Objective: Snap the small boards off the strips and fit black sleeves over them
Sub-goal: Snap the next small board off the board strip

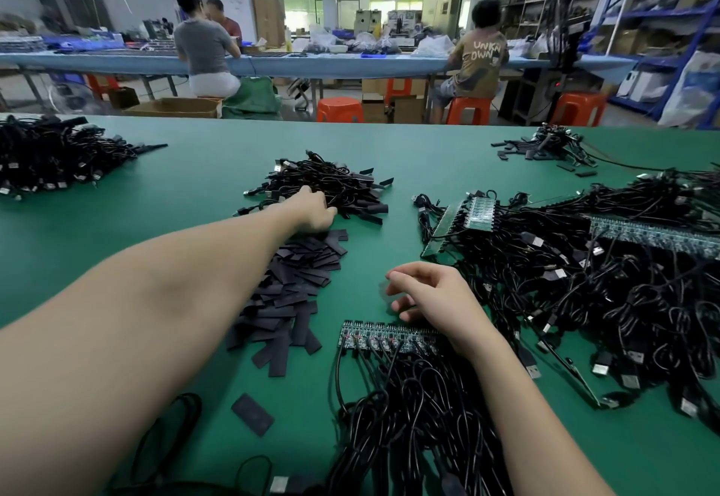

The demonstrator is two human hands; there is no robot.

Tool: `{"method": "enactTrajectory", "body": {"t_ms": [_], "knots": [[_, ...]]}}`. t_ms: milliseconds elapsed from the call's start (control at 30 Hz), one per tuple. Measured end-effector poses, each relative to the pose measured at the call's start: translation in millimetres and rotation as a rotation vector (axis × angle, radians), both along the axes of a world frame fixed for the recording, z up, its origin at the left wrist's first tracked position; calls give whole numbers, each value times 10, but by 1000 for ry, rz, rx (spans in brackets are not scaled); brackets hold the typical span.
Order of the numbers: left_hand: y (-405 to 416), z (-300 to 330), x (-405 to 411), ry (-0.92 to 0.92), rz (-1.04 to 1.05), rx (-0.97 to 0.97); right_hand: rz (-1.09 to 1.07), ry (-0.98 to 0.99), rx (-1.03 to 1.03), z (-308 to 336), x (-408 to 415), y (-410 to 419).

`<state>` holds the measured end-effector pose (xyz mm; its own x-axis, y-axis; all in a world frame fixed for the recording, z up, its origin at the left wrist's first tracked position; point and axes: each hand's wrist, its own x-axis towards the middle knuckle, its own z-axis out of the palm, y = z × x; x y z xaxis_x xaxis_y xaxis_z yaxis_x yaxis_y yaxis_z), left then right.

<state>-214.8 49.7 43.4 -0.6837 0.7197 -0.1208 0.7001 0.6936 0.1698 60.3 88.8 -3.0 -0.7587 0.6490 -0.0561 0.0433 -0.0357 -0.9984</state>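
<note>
A strip of small boards with black cables soldered on lies near the front of the green table. My right hand hovers just behind the strip's right end, fingers loosely curled and holding nothing. To the left lies a heap of flat black sleeves. My left arm stretches over that heap, and my left hand rests at the edge of a pile of sleeved cables. Its fingers point down into the pile and are hidden.
More board strips sit in a big tangle of USB cables at the right. Another cable pile lies far left and a small one far right. A lone sleeve lies near the front. People sit at benches behind.
</note>
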Motion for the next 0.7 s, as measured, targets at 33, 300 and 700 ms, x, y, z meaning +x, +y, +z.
{"method": "enactTrajectory", "body": {"t_ms": [33,300,700], "knots": [[10,-25,-11,-1,3,15,-1,1,-1,3,2,-4],[-12,-166,-17,85,-10,63,-10,5,-6,16,10,-3],[-110,173,1077,-219,-56,539,-7,2,-27,69,24,-47]]}}
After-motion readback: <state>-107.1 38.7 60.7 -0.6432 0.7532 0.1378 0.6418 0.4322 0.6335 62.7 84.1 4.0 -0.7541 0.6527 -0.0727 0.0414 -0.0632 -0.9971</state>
